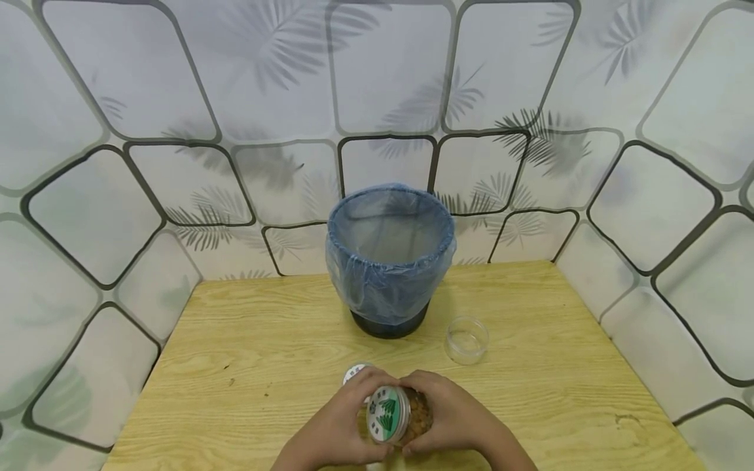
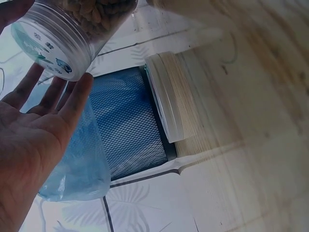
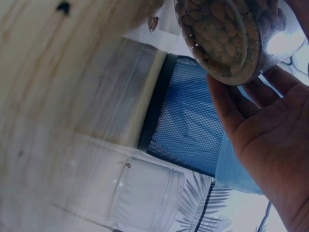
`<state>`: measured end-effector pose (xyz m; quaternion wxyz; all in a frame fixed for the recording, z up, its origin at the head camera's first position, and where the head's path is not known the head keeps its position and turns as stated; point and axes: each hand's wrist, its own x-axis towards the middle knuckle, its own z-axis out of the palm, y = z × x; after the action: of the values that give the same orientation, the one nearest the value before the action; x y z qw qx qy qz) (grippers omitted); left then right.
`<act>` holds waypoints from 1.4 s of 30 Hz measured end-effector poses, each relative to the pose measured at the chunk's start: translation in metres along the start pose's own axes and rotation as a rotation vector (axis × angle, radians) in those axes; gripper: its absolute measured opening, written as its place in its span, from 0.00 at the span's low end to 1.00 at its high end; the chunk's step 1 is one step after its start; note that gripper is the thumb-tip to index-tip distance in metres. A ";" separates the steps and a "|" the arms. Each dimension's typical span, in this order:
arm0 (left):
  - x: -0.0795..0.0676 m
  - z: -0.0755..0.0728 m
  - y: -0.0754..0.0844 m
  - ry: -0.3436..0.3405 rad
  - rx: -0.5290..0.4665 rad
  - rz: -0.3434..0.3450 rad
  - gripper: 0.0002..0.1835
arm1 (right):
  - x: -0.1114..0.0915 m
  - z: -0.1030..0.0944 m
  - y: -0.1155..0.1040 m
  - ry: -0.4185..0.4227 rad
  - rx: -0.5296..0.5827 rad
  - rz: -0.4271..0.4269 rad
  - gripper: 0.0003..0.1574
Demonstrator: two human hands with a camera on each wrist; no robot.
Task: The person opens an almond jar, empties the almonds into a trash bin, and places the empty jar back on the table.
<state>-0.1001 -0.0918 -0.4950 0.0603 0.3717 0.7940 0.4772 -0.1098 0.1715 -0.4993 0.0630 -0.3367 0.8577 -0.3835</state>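
Note:
A clear jar of almonds (image 1: pixel 419 417) is held tipped on its side above the near part of the table. Its screw lid (image 1: pixel 385 414), white and green with printed leaves, faces left. Thumb and fingers of my left hand (image 1: pixel 337 422) grip the lid's rim. The right hand (image 1: pixel 456 418) grips the jar's base end. In the right wrist view, almonds (image 3: pixel 217 38) show through the clear bottom. Just beyond the left fingers, a second lid (image 1: pixel 355 371) lies on the table, partly hidden by the hand.
A mesh bin (image 1: pixel 391 288) lined with a blue plastic bag stands at the table's back. An uncovered clear jar (image 1: pixel 466 341) sits right of the bin. Patterned cloth walls (image 1: pixel 389 65) enclose the wooden table (image 1: pixel 265 327) at the back and sides.

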 end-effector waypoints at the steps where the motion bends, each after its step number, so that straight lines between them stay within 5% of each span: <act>1: 0.000 0.000 0.000 0.003 0.004 0.005 0.43 | 0.000 0.000 0.000 0.000 0.004 -0.001 0.54; 42: 0.001 0.002 0.002 0.136 0.011 -0.139 0.35 | 0.002 0.001 -0.002 -0.015 0.022 0.035 0.51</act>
<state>-0.0987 -0.0893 -0.4944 0.0373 0.2826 0.8227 0.4918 -0.1097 0.1684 -0.4987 0.0800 -0.3237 0.8588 -0.3891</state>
